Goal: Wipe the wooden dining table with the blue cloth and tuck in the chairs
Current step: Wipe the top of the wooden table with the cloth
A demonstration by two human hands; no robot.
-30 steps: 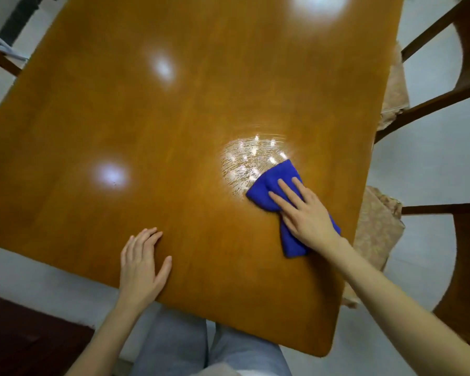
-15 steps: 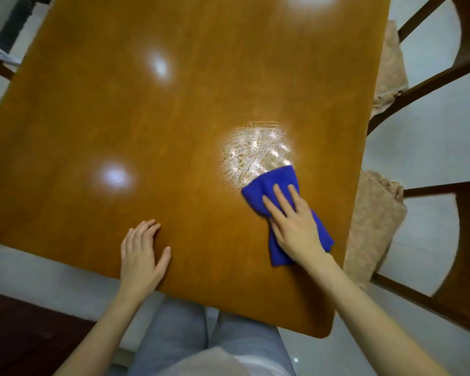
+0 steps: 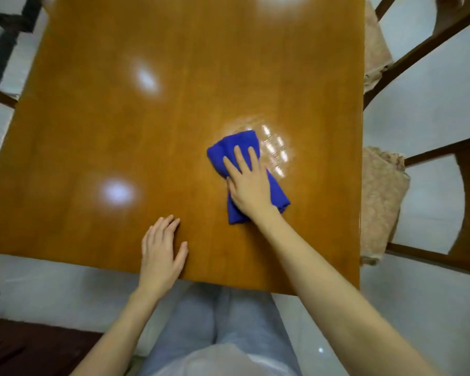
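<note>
Left hand [image 3: 162,252] stayed flat and open on the table [image 3: 147,131] by its near edge, while the right hand [image 3: 248,183], fingers straight, pressed the cloth [image 3: 239,142] and had swept it leftward off the wet streaks [image 3: 276,149], so wiping looked well underway, with the chairs [image 3: 383,196] on the right seemingly not yet tucked.

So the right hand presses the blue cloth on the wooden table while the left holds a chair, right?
No: the head view shows the left hand resting flat on the glossy wooden table; the right hand does press the folded blue cloth.
</note>
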